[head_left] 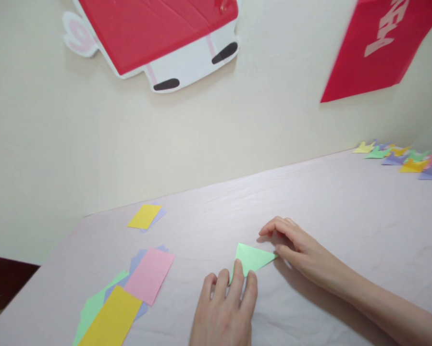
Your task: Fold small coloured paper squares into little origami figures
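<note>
A light green paper folded into a triangle (251,258) lies on the cloth-covered table in front of me. My left hand (226,305) rests palm down at its near left corner, fingers spread and their tips pressing on the paper; they hide part of that side. At the paper's pointed right end is my right hand (297,244), its thumb at or touching the tip. The right index finger is stretched over the table, apart from the thumb, with nothing between them.
Loose paper sheets lie at left, a pink sheet (150,275) and a yellow sheet (111,319) uppermost. Further back sits a smaller yellow piece (144,216) over a purple one. Several folded paper crowns (413,166) stand at the far right. The wall (201,139) borders the table's back edge.
</note>
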`<state>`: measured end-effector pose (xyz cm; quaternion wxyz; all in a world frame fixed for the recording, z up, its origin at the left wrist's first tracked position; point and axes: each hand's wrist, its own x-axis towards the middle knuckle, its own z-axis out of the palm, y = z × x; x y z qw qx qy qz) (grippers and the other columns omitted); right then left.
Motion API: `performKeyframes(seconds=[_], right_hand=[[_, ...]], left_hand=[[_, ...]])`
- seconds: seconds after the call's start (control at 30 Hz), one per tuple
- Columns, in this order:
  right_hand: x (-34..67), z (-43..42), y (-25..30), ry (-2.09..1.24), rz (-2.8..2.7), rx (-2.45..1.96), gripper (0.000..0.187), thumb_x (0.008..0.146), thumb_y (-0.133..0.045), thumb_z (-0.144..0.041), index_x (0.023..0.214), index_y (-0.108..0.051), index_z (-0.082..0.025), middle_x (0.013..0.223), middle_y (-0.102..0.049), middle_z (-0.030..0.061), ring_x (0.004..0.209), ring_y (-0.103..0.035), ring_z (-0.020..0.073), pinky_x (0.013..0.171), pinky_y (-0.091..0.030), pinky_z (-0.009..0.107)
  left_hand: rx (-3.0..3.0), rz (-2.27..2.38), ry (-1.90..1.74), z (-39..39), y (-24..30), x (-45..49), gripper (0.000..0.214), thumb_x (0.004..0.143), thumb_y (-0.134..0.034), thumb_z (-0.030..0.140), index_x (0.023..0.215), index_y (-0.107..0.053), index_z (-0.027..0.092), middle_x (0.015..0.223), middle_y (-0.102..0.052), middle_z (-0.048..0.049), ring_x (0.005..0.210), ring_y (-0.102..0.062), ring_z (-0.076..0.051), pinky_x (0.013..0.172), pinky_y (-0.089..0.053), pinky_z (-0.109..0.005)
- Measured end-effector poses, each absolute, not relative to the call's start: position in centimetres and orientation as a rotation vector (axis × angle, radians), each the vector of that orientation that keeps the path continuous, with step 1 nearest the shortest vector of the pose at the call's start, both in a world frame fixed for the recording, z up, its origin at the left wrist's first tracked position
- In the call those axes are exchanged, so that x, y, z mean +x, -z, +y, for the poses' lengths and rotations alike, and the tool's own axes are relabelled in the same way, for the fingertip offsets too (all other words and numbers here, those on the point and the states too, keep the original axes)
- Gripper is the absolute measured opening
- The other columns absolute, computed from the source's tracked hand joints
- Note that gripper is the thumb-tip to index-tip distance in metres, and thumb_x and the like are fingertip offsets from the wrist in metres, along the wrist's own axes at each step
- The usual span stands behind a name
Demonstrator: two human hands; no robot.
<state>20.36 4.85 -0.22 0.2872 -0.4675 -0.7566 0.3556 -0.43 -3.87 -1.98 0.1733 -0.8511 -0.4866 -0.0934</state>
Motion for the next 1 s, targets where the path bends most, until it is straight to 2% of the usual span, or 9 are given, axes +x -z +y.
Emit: performKeyframes(seconds=[0.07, 0.1, 0.23, 0.47, 0.63, 0.87, 0.93, 1.0], right_hand=[[19.7, 4.2, 0.1, -0.899, -2.062, -1.236, 0.022, 0.079, -0.049, -0.012, 0.098, -0.057, -0.02, 0.1, -0.059, 0.0063, 0.099, -0.051, 0.0242, 0.089, -0.041, 0.04], [19.3, 3.9, 0.0, -0.866, -2.101, -1.242, 0.019, 0.079, -0.054, -0.015, 0.097, -0.057, -0.02, 0.101, -0.059, 0.0065, 0.099, -0.05, 0.0247, 0.087, -0.04, 0.04], [18.2, 3.4, -0.1, -0.74, -2.213, -1.24, 0.024, 0.074, -0.064, -0.012, 0.096, -0.058, -0.021, 0.101, -0.058, 0.0061, 0.097, -0.049, 0.0252, 0.087, -0.038, 0.04], [18.3, 3.7, 0.1, -0.753, -2.222, -1.249, 0.029, 0.071, -0.064, -0.008, 0.096, -0.057, -0.019, 0.102, -0.058, 0.0052, 0.097, -0.049, 0.0239, 0.086, -0.037, 0.038], [18.3, 3.8, 0.3, -0.748, -2.229, -1.24, 0.028, 0.072, -0.065, -0.01, 0.097, -0.058, -0.019, 0.102, -0.059, 0.005, 0.096, -0.049, 0.0239, 0.086, -0.037, 0.039], [18.9, 4.1, 0.4, -0.8, -2.262, -1.145, 0.032, 0.073, -0.067, -0.012, 0.103, -0.061, -0.02, 0.108, -0.058, 0.0056, 0.105, -0.048, 0.0246, 0.093, -0.036, 0.039], [19.0, 4.0, 0.3, -0.834, -2.274, -1.111, 0.038, 0.072, -0.07, -0.015, 0.108, -0.062, -0.021, 0.114, -0.056, 0.0062, 0.11, -0.046, 0.0254, 0.096, -0.035, 0.04], [19.1, 4.0, 0.2, -0.857, -2.277, -1.096, 0.04, 0.071, -0.071, -0.015, 0.109, -0.062, -0.022, 0.116, -0.056, 0.0063, 0.111, -0.045, 0.0258, 0.098, -0.035, 0.041]], left_hand=[[-2.428, -1.34, 0.249, -3.8, 1.8, -0.5, 0.031, 0.089, -0.054, 0.026, 0.119, -0.062, 0.025, 0.124, -0.065, -0.0038, 0.095, -0.053, -0.022, 0.079, -0.042, -0.038], [-2.435, -1.319, 0.244, -3.7, 1.8, -0.6, 0.032, 0.089, -0.054, 0.027, 0.12, -0.061, 0.024, 0.124, -0.065, -0.0042, 0.095, -0.053, -0.022, 0.079, -0.042, -0.038], [-2.423, -1.367, 0.234, -3.8, 1.7, -0.4, 0.031, 0.089, -0.055, 0.026, 0.119, -0.062, 0.024, 0.125, -0.065, -0.0023, 0.097, -0.055, -0.023, 0.083, -0.041, -0.039], [-2.408, -1.393, 0.257, -4.2, 1.8, -0.8, 0.016, 0.089, -0.052, 0.021, 0.097, -0.066, 0.023, 0.125, -0.066, -0.0012, 0.102, -0.057, -0.022, 0.086, -0.042, -0.038], [-2.375, -1.424, 0.279, -4.6, 1.6, -2.1, 0.014, 0.086, -0.052, 0.017, 0.091, -0.064, 0.023, 0.123, -0.066, -0.0019, 0.103, -0.057, -0.023, 0.086, -0.042, -0.038], [-2.322, -1.429, 0.284, -6.2, 2.4, -4.8, 0.023, 0.081, -0.052, 0.014, 0.099, -0.064, 0.023, 0.125, -0.066, -0.0035, 0.105, -0.058, -0.023, 0.087, -0.041, -0.038], [-2.343, -1.45, 0.317, -6.3, 2.6, -5.0, 0.032, 0.079, -0.051, 0.011, 0.107, -0.062, 0.02, 0.129, -0.063, -0.0059, 0.107, -0.059, -0.023, 0.089, -0.042, -0.038], [-2.382, -1.472, 0.383, -5.9, 2.4, -4.3, 0.046, 0.078, -0.048, 0.007, 0.123, -0.055, 0.014, 0.137, -0.057, -0.0105, 0.115, -0.056, -0.024, 0.093, -0.043, -0.038]])
